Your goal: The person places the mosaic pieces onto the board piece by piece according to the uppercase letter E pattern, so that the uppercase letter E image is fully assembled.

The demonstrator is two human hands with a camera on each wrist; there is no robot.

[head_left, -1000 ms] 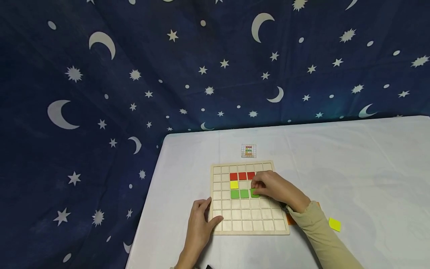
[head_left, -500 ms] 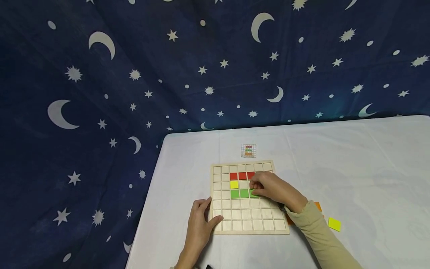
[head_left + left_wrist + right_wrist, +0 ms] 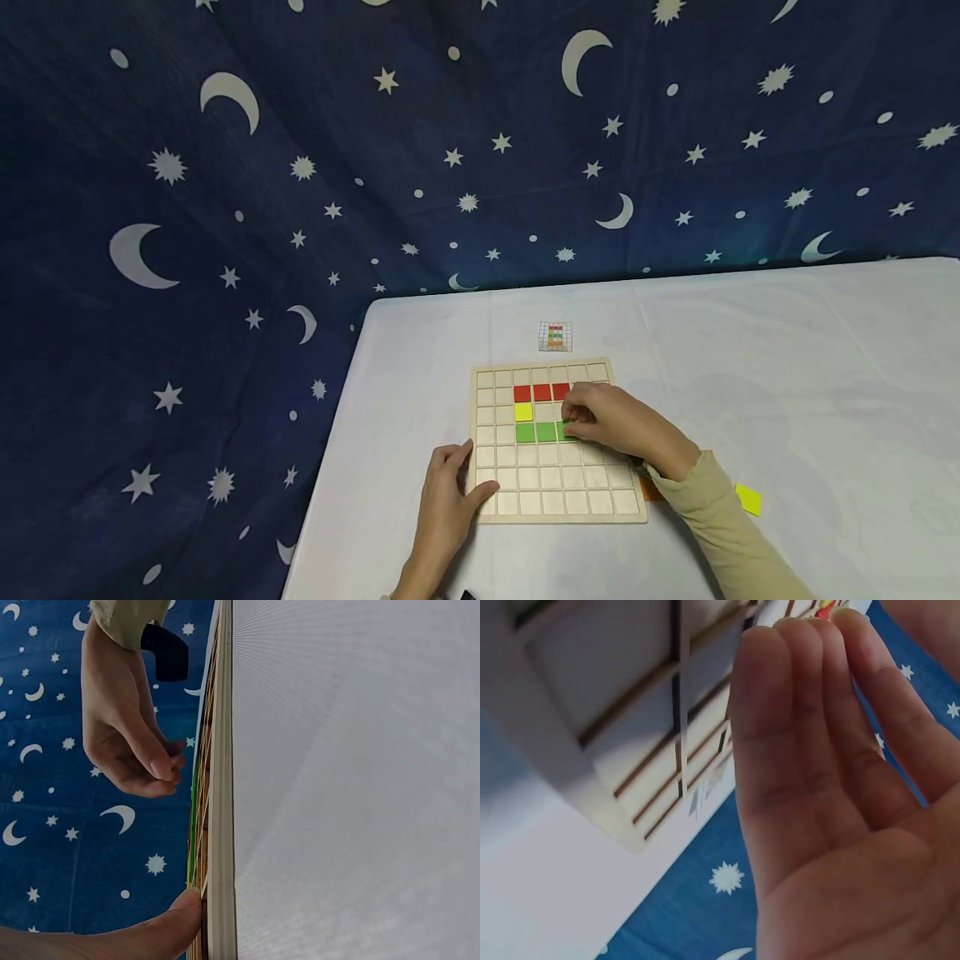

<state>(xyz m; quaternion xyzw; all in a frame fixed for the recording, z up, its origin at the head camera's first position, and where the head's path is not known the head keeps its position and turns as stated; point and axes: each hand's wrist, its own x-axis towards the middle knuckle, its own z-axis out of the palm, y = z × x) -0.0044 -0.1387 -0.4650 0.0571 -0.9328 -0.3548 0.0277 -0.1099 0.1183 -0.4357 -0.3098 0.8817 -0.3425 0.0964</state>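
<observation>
Compared with a second ago, the last green tile [image 3: 562, 434] lies more squarely in line with its neighbours, while the right hand [image 3: 613, 419] has scarcely shifted. Nearest, the left hand [image 3: 448, 493] rests unclenched on the wooden board [image 3: 529, 477], thumb on top by the near left corner and fingers against the left edge, apparently steadying it. Off the board's right edge, towards its near corner, lies an orange tile [image 3: 651, 490] partly under the sleeve [image 3: 727, 533], with a loose yellow tile [image 3: 748, 500] farther right on the table [image 3: 825, 375].

Farther in, the right hand's thumb and bent fingertips sit over that green tile, the rightmost visible in its row; they hide part of it, so I cannot tell whether they pinch it or have let go. Beyond are a placed yellow tile [image 3: 523, 412] and a row of red tiles [image 3: 542, 392], then a printed card [image 3: 556, 337] past the board's far edge.

I judge the step to be seating this green tile; the next move calls for a clean upward release without dragging it.
</observation>
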